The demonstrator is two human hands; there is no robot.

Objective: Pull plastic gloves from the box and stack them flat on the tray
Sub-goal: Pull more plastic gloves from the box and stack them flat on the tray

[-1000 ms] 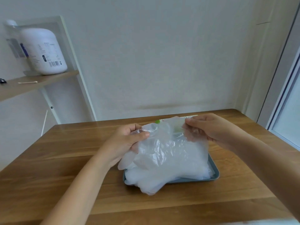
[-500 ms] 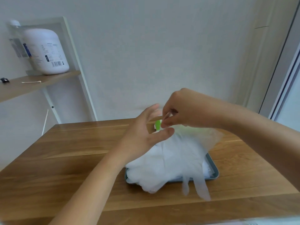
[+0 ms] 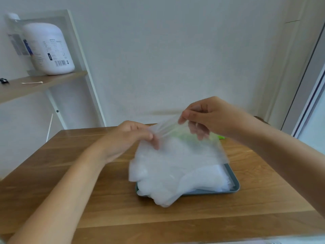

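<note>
A: Where are the two hands?
B: Both are in the middle of the frame, above the tray (image 3: 235, 184). The left hand (image 3: 130, 138) and the right hand (image 3: 211, 118) are apart, and between them they hold one clear plastic glove (image 3: 182, 150) by its upper edge.
A: How do they hold it?
B: The right hand pinches the edge between thumb and forefinger, higher in the frame. The left hand is lower and more to the left. Its fingers are curled on the corner of the same glove, though this part is a little blurred.
A: And the glove itself?
B: It hangs down, spread like a sheet, over the pile of gloves (image 3: 212, 178) that lies on the blue-grey tray. Where the one ends and the other begins, I cannot tell. Some fingers of the pile stick out over the near left rim, above the wooden table (image 3: 70, 173).
A: Do you see the box (image 3: 221, 137)?
B: Only a small green piece under the right wrist. The glove hides the rest.
A: And in the upper left?
B: A wooden shelf (image 3: 15, 89) with a white bottle (image 3: 51, 50) and a cotton swab (image 3: 32, 82) on it.
</note>
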